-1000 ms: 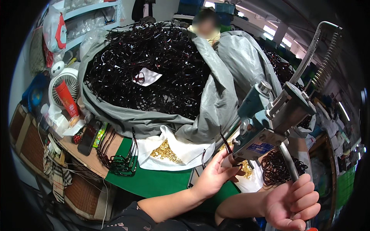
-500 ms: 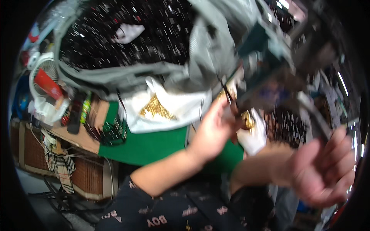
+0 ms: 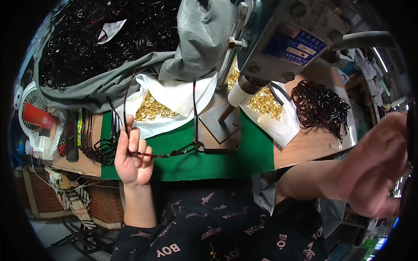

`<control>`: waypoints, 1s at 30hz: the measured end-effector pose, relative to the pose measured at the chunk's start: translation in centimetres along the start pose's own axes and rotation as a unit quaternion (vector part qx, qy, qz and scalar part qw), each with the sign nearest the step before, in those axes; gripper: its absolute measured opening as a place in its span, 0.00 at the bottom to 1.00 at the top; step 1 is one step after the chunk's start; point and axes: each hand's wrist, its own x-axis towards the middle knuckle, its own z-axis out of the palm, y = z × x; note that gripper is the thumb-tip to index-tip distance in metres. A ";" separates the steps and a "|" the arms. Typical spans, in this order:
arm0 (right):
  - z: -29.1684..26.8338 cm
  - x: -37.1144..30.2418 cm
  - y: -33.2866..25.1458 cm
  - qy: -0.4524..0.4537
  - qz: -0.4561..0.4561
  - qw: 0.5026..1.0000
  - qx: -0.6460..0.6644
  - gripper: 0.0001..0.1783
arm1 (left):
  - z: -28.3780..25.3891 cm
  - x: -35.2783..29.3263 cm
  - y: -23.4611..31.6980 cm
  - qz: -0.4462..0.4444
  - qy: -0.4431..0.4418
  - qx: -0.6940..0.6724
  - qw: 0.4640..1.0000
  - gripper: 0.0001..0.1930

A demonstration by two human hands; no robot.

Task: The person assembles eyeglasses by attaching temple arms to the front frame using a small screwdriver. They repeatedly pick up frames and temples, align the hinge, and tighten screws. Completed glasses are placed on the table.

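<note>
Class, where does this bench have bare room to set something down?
Green mat between base plate and right-hand white cloth; bare wood below the dark tangled pile. The left end is crowded: eyeglass frames, phone, fan.

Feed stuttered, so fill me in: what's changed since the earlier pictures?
The left hand moved left from the press, still holding the glasses frame. The lever swung outward and the right hand moved farther right; its grip is unclear. The gold bits, frame stack and dark pile look unmoved on the table.
</note>
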 end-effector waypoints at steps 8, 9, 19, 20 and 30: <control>-4.8 -4.1 4.4 0.098 0.142 0.985 0.018 0.20 | -3.2 0.3 -1.3 -0.117 0.147 -0.024 0.982 0.21; -4.9 -4.0 4.5 0.117 0.131 0.983 0.044 0.20 | -3.1 0.4 -1.4 -0.113 0.149 0.000 0.982 0.21; -9.3 -10.3 14.0 0.105 0.364 0.856 -0.352 0.09 | -2.4 0.7 -3.2 0.082 0.127 0.384 0.911 0.22; -10.0 -10.9 15.6 -0.038 0.355 0.796 -0.489 0.13 | -2.2 0.5 -3.1 0.115 0.133 0.443 0.879 0.20; -10.5 -14.7 19.6 -0.043 0.380 0.771 -0.509 0.05 | 3.4 -0.5 -5.9 0.092 -0.174 0.844 0.499 0.39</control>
